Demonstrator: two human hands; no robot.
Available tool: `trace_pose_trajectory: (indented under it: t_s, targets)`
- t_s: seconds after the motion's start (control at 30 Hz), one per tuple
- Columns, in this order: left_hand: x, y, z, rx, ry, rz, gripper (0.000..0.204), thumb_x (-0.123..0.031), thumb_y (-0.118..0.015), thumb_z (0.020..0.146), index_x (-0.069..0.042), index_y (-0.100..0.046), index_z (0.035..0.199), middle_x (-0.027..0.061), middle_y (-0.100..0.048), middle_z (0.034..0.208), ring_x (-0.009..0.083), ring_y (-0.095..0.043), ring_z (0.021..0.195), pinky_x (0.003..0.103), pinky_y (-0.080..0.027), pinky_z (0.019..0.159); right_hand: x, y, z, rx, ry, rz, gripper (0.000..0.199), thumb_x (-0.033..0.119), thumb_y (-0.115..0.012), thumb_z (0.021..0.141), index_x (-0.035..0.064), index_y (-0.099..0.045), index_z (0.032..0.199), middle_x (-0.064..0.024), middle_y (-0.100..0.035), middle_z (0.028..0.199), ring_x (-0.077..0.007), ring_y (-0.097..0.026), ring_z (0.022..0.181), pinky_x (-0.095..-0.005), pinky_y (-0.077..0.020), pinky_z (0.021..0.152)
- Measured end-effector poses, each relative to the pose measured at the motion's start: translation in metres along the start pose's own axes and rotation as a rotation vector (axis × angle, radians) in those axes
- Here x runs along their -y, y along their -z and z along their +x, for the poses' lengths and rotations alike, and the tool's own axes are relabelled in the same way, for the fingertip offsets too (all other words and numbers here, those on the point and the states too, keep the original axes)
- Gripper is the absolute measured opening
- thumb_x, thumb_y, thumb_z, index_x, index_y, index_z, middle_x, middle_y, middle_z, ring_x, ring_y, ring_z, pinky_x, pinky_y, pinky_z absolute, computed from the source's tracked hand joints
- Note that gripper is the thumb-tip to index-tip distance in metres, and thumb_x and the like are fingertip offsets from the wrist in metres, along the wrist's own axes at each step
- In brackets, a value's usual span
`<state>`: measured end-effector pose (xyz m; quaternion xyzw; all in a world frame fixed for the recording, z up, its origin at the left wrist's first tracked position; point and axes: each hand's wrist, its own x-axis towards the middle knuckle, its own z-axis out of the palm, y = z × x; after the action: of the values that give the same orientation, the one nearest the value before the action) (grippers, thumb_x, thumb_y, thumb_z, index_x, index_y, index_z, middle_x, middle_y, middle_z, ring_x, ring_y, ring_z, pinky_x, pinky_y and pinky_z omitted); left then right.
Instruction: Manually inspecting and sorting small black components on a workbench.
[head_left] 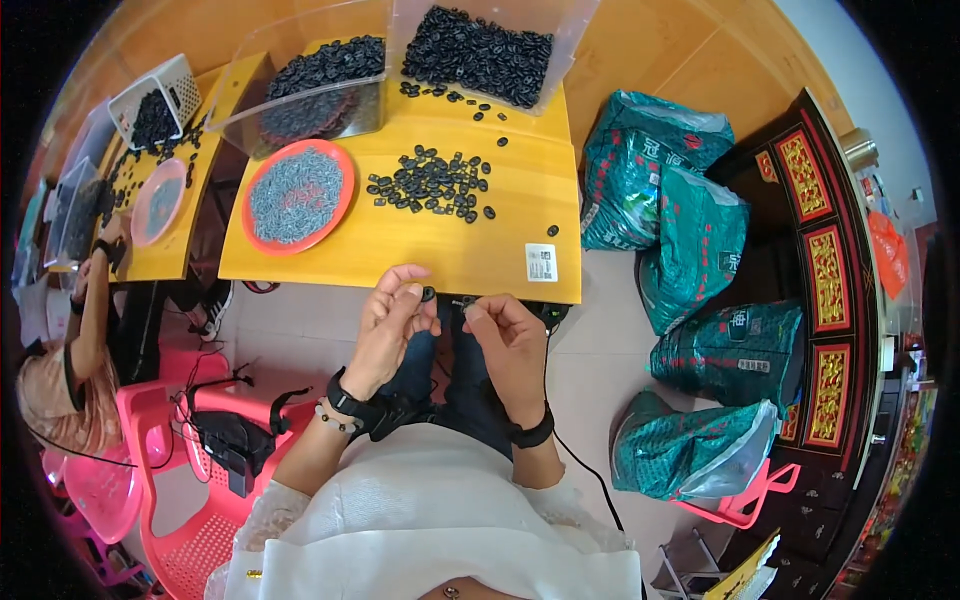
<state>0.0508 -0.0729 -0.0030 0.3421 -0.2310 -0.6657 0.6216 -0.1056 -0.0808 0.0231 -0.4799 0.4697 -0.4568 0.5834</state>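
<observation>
Just off the table's front edge, my left hand (388, 325) is closed, with a small black oval plastic part (428, 294) pinched between thumb and forefinger. Beside it my right hand (510, 345) is closed too, thumb against forefinger. A tiny silvery metal piece (461, 303) shows at its fingertips, too small to make out fully. The two hands are slightly apart. On the yellow table (400, 250) an orange-red plate (349, 206) holds many thin silvery metal pieces. To its right lies a loose spread of black oval parts (430, 182).
Two clear bins, one at the back left (375, 112) and one at the back right (567, 62), hold heaps of black parts. Green sacks (700, 235) stand right of the table, near a dark carved cabinet (828, 280). At left, a co-worker's arm (92, 310) reaches another table; a pink chair (205, 525) stands nearer.
</observation>
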Motion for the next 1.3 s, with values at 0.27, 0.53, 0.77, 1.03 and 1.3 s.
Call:
trace_pose_trajectory:
  t_s: [0.27,0.53,0.77,1.03,1.3]
  targets:
    - [0.010,-0.006,0.002,0.054,0.171,0.176,0.019,-0.018,-0.048,0.097,-0.003,-0.056,0.103,0.0008,-0.057,0.076,0.0075,-0.054,0.063,0.020,-0.046,0.059,-0.006,-0.003,0.009,0.042,-0.032,0.187,0.012,0.011,-0.056,0.090,-0.0004,-0.058,0.086,-0.0023,-0.059,0.076,-0.0082,-0.053,0.070,-0.0213,-0.0442,0.067]
    - [0.014,-0.010,0.002,0.013,0.031,0.438,0.018,-0.017,-0.049,0.097,-0.003,-0.057,0.104,0.0013,-0.063,0.077,0.0058,-0.056,0.060,0.020,-0.046,0.054,-0.013,-0.006,0.010,0.034,-0.051,0.183,0.012,0.010,-0.055,0.090,-0.0005,-0.057,0.084,-0.0017,-0.059,0.075,-0.0084,-0.054,0.069,-0.0208,-0.0426,0.065]
    - [0.009,-0.011,-0.002,-0.013,-0.019,0.472,0.023,-0.016,-0.053,0.095,0.000,-0.065,0.107,0.0008,-0.062,0.073,0.0049,-0.055,0.065,0.019,-0.046,0.057,-0.011,-0.010,0.009,0.055,-0.051,0.165,0.009,0.007,-0.053,0.091,0.0014,-0.054,0.084,-0.0021,-0.052,0.075,-0.0099,-0.048,0.070,-0.0221,-0.0399,0.066]
    - [0.010,0.000,-0.002,0.120,0.064,0.357,0.025,-0.015,-0.057,0.093,0.000,-0.063,0.112,0.0020,-0.065,0.090,0.0066,-0.058,0.077,0.020,-0.048,0.066,-0.011,-0.007,0.010,0.078,-0.058,0.242,0.010,0.006,-0.053,0.090,0.0012,-0.054,0.081,-0.0021,-0.054,0.074,-0.0090,-0.049,0.068,-0.0213,-0.0403,0.065]
    - [0.009,-0.001,-0.002,0.136,0.092,0.252,0.028,-0.006,-0.059,0.089,0.003,-0.060,0.115,0.0064,-0.066,0.098,0.0086,-0.062,0.084,0.022,-0.052,0.078,-0.008,-0.007,0.012,0.086,-0.058,0.285,0.009,0.005,-0.052,0.089,0.0007,-0.054,0.082,-0.0019,-0.055,0.074,-0.0083,-0.051,0.067,-0.0198,-0.0416,0.064]
